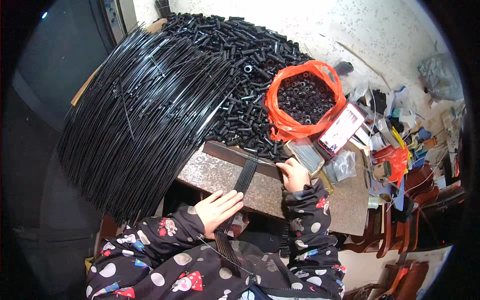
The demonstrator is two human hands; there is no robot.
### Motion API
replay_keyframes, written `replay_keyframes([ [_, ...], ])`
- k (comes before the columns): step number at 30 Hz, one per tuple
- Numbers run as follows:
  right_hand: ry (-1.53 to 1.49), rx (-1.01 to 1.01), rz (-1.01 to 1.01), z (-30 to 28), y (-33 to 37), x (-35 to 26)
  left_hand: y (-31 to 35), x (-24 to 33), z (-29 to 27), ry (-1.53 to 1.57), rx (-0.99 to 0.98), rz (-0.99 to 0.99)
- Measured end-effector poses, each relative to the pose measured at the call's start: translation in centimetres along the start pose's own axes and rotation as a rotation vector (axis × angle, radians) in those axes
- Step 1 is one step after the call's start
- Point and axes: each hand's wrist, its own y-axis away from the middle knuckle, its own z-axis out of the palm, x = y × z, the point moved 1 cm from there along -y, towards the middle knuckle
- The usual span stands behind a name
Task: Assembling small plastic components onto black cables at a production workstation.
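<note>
Under the left hand [219, 209], flat, fingers together, black rods [246, 177] run to a dark bar [222, 152] beside the right hand [295, 176], curled, hold unclear; likely an aligning step, next move needing steady pressure.

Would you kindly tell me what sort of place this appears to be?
Probably a small manual assembly workspace: there is a large heap of long black rods, a pile of short black tubes, and a bundle of thin black strips under the person's left hand.
</note>
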Motion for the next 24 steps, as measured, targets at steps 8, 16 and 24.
replay_keyframes([
  [8,0.0,-0.007,-0.026,0.6,-0.5,-0.5,0.0,0.0,0.0,-0.002,0.0,0.0],
  [16,-0.043,-0.056,-0.065,1.0,-0.7,0.0,0.1,0.2,-0.1,-0.014,-0.03,0.001],
  [24,-0.054,0.044,-0.139,1.2,-2.2,0.8,0.1,0.1,-0.1,-0.035,0.011,0.019],
])
